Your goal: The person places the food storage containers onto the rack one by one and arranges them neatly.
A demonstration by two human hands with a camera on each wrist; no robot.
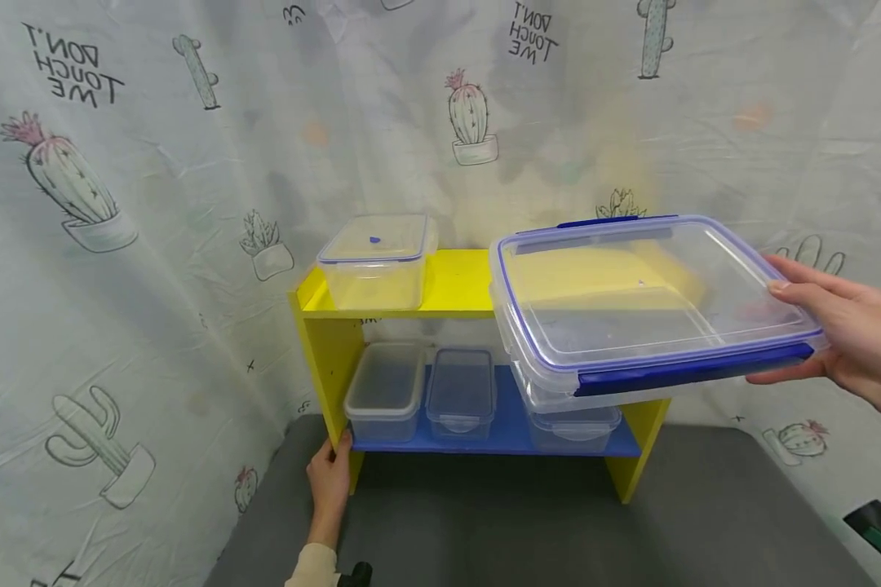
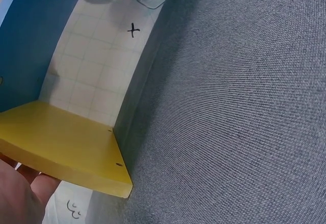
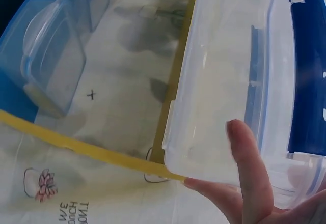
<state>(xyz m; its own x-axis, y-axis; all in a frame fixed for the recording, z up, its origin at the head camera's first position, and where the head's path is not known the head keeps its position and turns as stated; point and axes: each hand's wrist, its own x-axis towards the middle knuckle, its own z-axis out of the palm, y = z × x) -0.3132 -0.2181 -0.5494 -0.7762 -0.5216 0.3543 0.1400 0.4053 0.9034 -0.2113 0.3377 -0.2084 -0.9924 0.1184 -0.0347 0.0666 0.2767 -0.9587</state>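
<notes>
My right hand (image 1: pixel 852 326) grips the right end of a large, flat, clear food container (image 1: pixel 631 318) with a blue-rimmed lid and dark blue clips. It hangs tilted in front of the right part of a yellow and blue shelf (image 1: pixel 455 281). In the right wrist view, fingers (image 3: pixel 247 173) lie against the clear container wall. At the shelf's lower left, my left hand (image 1: pixel 329 481) holds the yellow side panel (image 2: pixel 66 142). Part of that hand is hidden behind the panel in the left wrist view.
A clear lidded container (image 1: pixel 374 261) stands on the top board's left. The blue lower board (image 1: pixel 510 408) bears a white-lidded container (image 1: pixel 385 391), a narrow one (image 1: pixel 461 395) and a partly covered one (image 1: pixel 576 428). The shelf stands on a grey surface (image 1: pixel 484 522) before a cactus-print curtain (image 1: pixel 227 163).
</notes>
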